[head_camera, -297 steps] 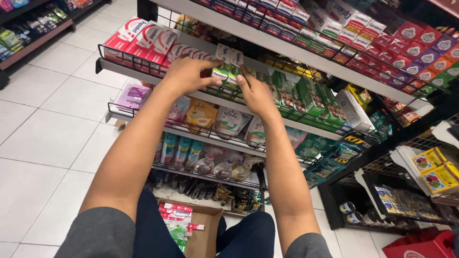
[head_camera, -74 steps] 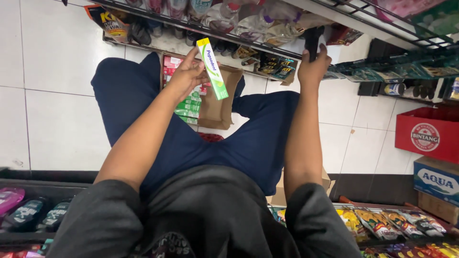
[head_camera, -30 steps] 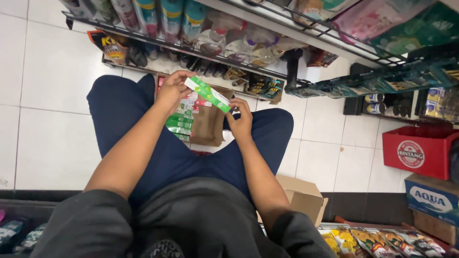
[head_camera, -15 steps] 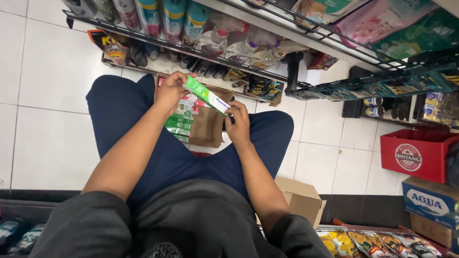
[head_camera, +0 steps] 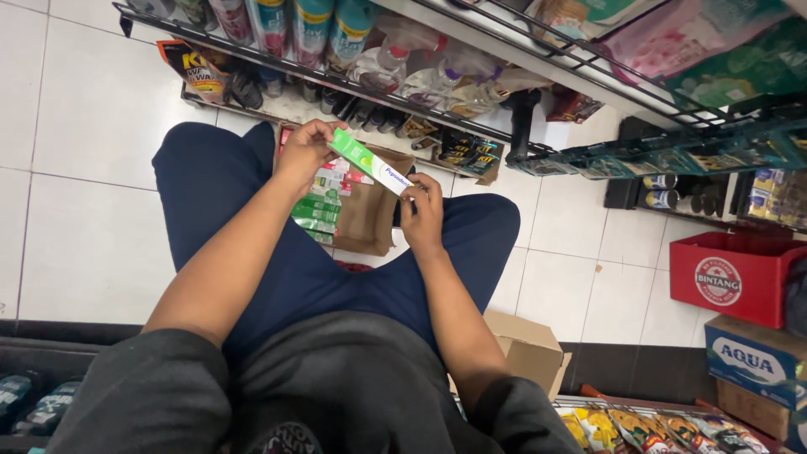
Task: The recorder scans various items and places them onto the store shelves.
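I hold a slim green and white toothpaste box (head_camera: 369, 161) between both hands, over my lap. My left hand (head_camera: 304, 150) grips its green end, and my right hand (head_camera: 422, 210) pinches its white end. Below the box an open brown cardboard carton (head_camera: 372, 210) rests on the floor between my knees, with more green and red toothpaste boxes (head_camera: 324, 202) stacked inside. My legs are in dark blue trousers (head_camera: 210, 185).
A low wire shelf (head_camera: 353, 84) with bottles and pouches runs along the top. A red crate (head_camera: 731, 277) and a blue and white carton (head_camera: 752, 361) stand at the right. A second cardboard box (head_camera: 525, 349) sits by my right thigh. White floor tiles lie at the left.
Earlier both hands reached up to a shelf. Then my left hand held the box alone; my right hand came in and took its other end. The box has tilted flatter.
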